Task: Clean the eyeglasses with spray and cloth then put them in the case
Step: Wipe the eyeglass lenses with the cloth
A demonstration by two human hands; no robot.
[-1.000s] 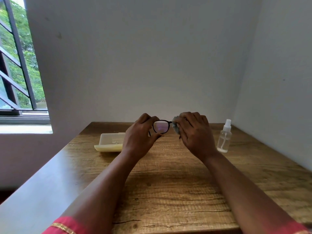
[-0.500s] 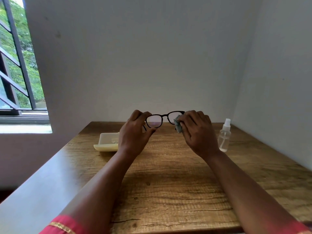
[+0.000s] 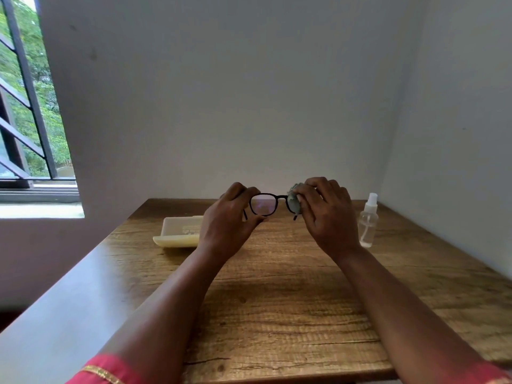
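Black-framed eyeglasses (image 3: 265, 204) are held up above the far part of the wooden table. My left hand (image 3: 227, 220) pinches the left end of the frame. My right hand (image 3: 327, 214) presses a grey-green cloth (image 3: 294, 200) over the right lens, which the cloth hides. The left lens shows clear. An open pale yellow case (image 3: 177, 231) lies on the table to the left, partly behind my left hand. A clear spray bottle (image 3: 368, 221) with a white nozzle stands upright to the right of my right hand.
The wooden table (image 3: 277, 300) sits in a corner, with a white wall behind and another on the right. A barred window (image 3: 25, 106) is at the far left. Red sleeve cuffs show at the bottom edge.
The glasses rose slightly, with the cloth briefly at the edge of the right lens so that both lenses showed. Now the cloth covers the right lens again.
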